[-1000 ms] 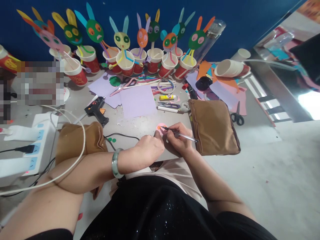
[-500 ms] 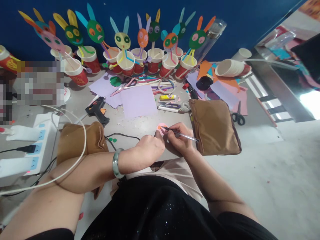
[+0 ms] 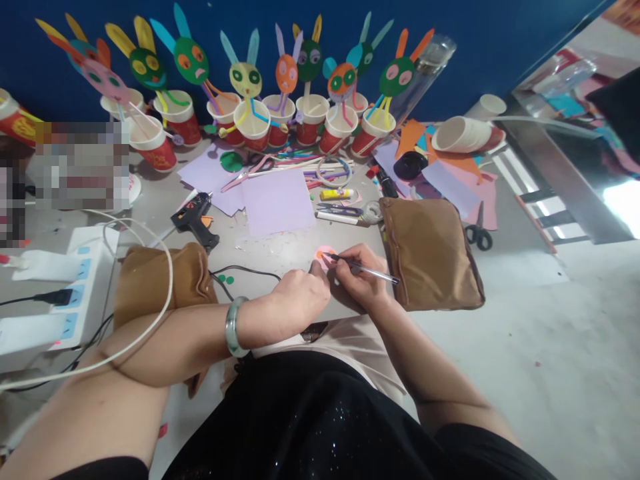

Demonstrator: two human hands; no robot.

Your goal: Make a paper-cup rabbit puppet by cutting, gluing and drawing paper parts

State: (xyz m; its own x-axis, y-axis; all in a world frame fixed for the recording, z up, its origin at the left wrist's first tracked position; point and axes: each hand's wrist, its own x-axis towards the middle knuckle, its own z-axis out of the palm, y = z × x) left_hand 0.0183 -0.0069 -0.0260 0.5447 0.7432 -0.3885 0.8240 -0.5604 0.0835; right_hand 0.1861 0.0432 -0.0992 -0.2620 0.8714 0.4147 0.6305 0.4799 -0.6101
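Note:
Near the table's front edge lies a small pink paper disc (image 3: 325, 251) with an orange spot on it. My right hand (image 3: 361, 275) is closed round a slim pen (image 3: 373, 271), its tip on the disc. My left hand (image 3: 300, 297), with a green bangle (image 3: 233, 327) at the wrist, has its fingers bent and a fingertip at the disc's lower left edge. Its other fingers are curled under and partly hidden.
Brown cloth bundles (image 3: 433, 253) flank the hands. A black glue gun (image 3: 196, 220), lilac paper (image 3: 277, 203) and scissors (image 3: 479, 230) lie beyond. Red cups (image 3: 253, 127) with paper rabbit heads stand at the back. A power strip (image 3: 87, 287) is at left.

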